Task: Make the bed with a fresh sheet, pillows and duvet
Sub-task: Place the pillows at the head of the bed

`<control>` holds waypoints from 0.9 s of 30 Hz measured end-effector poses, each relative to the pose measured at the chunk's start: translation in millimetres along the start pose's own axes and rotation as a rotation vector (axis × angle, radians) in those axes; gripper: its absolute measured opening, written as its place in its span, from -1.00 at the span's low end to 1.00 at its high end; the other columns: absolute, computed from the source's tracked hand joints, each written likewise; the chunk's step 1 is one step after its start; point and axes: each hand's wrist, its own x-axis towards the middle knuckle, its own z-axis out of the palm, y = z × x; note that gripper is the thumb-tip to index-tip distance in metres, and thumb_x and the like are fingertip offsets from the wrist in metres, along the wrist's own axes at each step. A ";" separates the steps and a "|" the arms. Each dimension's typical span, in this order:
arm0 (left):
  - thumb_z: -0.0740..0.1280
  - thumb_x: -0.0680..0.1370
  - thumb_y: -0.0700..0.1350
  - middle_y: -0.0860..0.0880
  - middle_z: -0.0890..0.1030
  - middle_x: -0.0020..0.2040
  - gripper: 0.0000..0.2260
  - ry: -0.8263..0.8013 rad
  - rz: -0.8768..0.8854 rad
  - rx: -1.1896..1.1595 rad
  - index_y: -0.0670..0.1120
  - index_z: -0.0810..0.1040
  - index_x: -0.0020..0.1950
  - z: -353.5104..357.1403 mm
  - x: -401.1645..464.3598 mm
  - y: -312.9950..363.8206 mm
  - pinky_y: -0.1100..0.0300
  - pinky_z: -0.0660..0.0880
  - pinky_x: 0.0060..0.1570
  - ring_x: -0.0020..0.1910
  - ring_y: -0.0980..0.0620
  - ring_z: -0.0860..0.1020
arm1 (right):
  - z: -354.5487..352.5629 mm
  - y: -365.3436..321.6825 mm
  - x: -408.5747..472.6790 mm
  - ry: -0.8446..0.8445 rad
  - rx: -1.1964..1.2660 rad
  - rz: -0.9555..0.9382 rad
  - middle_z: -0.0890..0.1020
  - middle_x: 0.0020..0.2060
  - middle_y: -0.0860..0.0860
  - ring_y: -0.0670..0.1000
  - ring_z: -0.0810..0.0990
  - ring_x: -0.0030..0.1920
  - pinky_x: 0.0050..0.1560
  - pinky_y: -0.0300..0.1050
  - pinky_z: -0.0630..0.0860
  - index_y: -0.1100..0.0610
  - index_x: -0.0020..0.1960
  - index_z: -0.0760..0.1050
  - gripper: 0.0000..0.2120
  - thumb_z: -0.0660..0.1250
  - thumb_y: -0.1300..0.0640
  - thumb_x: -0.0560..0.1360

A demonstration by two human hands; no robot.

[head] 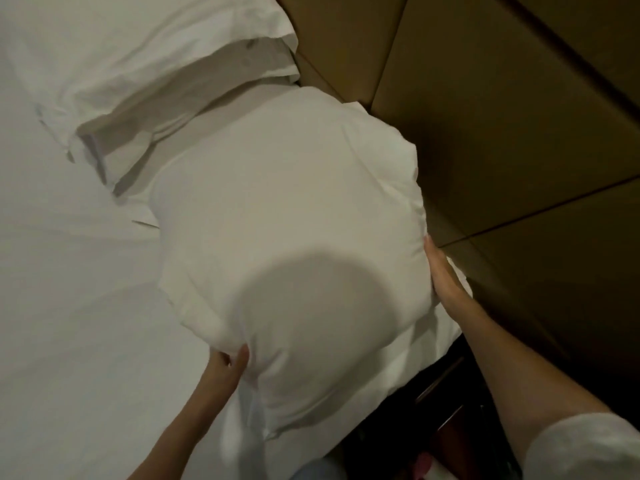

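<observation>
1. Brown padded panels make up the headboard (502, 109) at the top right, split by dark seams, with the bed running along its foot.
2. One white sheet (69, 306) covers the mattress and fills the left side of the view, smooth apart from a few faint creases.
3. Two pillows are in view, both in white cases.
4. The first pillow (287, 244) is plump and sits at the near corner of the bed, its far edge up against the headboard.
5. The second pillow (138, 64) lies further along the head of the bed, its open case end turned toward the first one and just beside it.
6. Two bare hands are on the first pillow.
7. The left hand (228, 363) pinches the pillow's near lower corner, thumb and fingers curled into the fabric.
8. The right hand (443, 275) lies flat against the pillow's right side, fingers straight, pressing between pillow and headboard.
9. One light sleeve (585, 448) covers the right upper arm.
10. Dark wooden furniture (446, 420) stands beside the bed, bottom right.
</observation>
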 end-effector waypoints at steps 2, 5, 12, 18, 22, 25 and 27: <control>0.18 0.32 0.49 0.05 0.36 0.39 -0.14 -0.070 0.000 0.056 0.00 0.22 0.47 0.2 0.6 0.9 0.25 0.29 0.21 0.32 0.11 0.34 | -0.9 -12.9 -7.0 -0.007 -0.059 0.012 0.35 0.45 -0.04 0.08 0.30 0.44 0.45 0.15 0.20 -0.13 0.50 0.23 0.05 -0.04 -0.70 0.17; 0.06 0.20 0.62 -0.03 0.36 0.45 0.03 -0.093 -0.130 0.127 0.00 0.26 0.50 2.2 -1.5 0.8 0.08 0.34 0.33 0.38 0.00 0.36 | -11.2 -42.3 -21.4 -0.023 -0.188 -0.047 0.42 0.39 0.09 0.15 0.38 0.37 0.35 -0.01 0.28 0.11 0.45 0.33 -0.20 0.01 -0.46 0.48; 0.02 0.49 0.43 0.12 0.47 0.25 -0.46 -0.495 -0.398 0.123 0.22 0.22 0.39 46.6 -38.6 -6.5 0.14 0.54 0.03 0.12 0.11 0.51 | -76.7 -9.6 -54.0 0.202 -0.756 0.055 0.48 0.28 0.21 0.27 0.46 0.23 0.22 0.11 0.42 0.20 0.36 0.39 -0.48 0.08 -0.17 0.61; 0.25 0.06 -0.16 -0.26 0.52 -0.16 -0.45 0.146 -0.234 -0.104 -0.35 0.47 0.01 22.7 35.8 11.7 0.26 0.35 -0.41 -0.22 -0.10 0.43 | -31.0 -49.1 -26.9 0.214 -0.620 -0.155 0.39 0.32 0.21 0.27 0.37 0.32 0.27 0.08 0.35 0.20 0.36 0.33 -0.57 0.20 0.02 0.57; 0.16 0.42 -0.26 -0.11 0.40 -0.33 -0.91 0.367 -0.198 -0.397 -0.18 0.43 -0.24 -18.1 88.9 58.4 0.17 0.27 -0.38 -0.35 -0.03 0.35 | 26.9 -120.6 8.2 0.159 -0.486 -0.319 0.32 0.38 0.15 0.21 0.29 0.37 0.36 0.09 0.28 0.16 0.43 0.25 -0.49 0.21 -0.06 0.57; 0.18 0.61 -0.05 0.00 0.55 -0.15 -0.84 0.365 -0.150 -0.516 -0.09 0.49 0.02 -41.7 123.6 76.5 0.20 0.39 -0.15 -0.26 0.06 0.44 | 56.1 -166.0 46.4 0.151 -0.510 -0.352 0.35 0.38 0.12 0.20 0.32 0.36 0.37 0.15 0.27 0.10 0.45 0.21 -0.39 0.17 -0.24 0.54; 0.23 0.59 0.09 -0.03 0.61 0.05 -0.66 0.310 -0.180 -0.517 -0.11 0.48 0.24 -49.2 143.5 74.3 0.16 0.42 0.04 -0.06 0.01 0.54 | 65.2 -185.0 72.5 0.081 -0.420 -0.275 0.42 0.34 0.06 0.17 0.41 0.30 0.33 0.14 0.33 0.07 0.44 0.24 -0.27 0.17 -0.37 0.45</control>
